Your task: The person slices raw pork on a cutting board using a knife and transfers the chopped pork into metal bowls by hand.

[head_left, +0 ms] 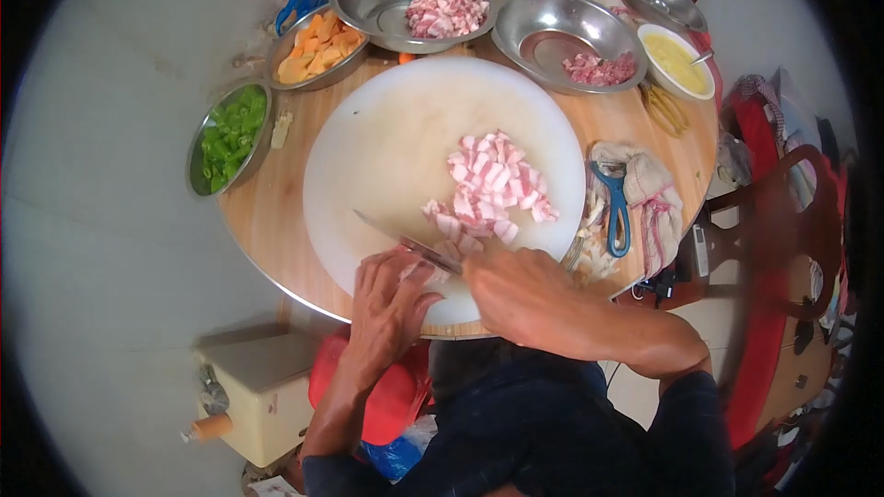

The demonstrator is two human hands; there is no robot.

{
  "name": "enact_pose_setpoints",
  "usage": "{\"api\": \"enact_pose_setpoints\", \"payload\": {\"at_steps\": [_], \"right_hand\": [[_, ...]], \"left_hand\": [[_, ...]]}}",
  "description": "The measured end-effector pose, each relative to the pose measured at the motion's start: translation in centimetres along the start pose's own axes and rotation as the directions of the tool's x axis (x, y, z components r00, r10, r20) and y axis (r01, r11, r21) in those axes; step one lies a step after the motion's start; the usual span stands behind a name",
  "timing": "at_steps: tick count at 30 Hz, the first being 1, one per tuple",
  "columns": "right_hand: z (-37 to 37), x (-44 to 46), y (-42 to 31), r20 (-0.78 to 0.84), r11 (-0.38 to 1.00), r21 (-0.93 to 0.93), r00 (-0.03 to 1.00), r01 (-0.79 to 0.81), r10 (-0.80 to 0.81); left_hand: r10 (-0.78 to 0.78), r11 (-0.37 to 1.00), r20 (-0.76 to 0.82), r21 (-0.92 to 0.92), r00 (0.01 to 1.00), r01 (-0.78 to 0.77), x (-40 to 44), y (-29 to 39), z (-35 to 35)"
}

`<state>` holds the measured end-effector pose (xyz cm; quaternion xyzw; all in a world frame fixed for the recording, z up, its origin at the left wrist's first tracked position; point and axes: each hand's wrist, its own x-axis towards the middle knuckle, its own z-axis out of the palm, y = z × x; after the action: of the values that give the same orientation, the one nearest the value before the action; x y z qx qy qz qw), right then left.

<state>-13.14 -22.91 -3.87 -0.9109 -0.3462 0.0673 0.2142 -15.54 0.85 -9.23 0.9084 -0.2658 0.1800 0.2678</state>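
My right hand (516,290) grips the handle of a kitchen knife (414,246), whose blade points to the upper left over the near part of a round white cutting board (359,156). Close beside the blade, the curled fingers of my left hand (389,294) hold down a piece of pale pink meat (425,271), mostly hidden by the fingers and the knife. Beyond the knife, to the right on the board, lies a loose pile of diced pink and white meat (497,175).
Metal bowls of meat (378,5), meat remnants (525,28), orange slices (285,51) and green peppers (198,152) ring the board. A white bowl of yellow liquid (707,83) stands at the right. A blue peeler (619,212) and cloth (658,193) lie right of the board.
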Motion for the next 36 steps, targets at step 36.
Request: {"api": "enact_pose_setpoints", "payload": {"at_steps": [36], "right_hand": [[-2.8,-1.6,3.8,0.071,0.975,0.177,0.99,-0.131,0.12]], "left_hand": [[-0.045,0.999,-0.114,-0.015,0.992,0.044,1.3,-0.6,1.3]]}}
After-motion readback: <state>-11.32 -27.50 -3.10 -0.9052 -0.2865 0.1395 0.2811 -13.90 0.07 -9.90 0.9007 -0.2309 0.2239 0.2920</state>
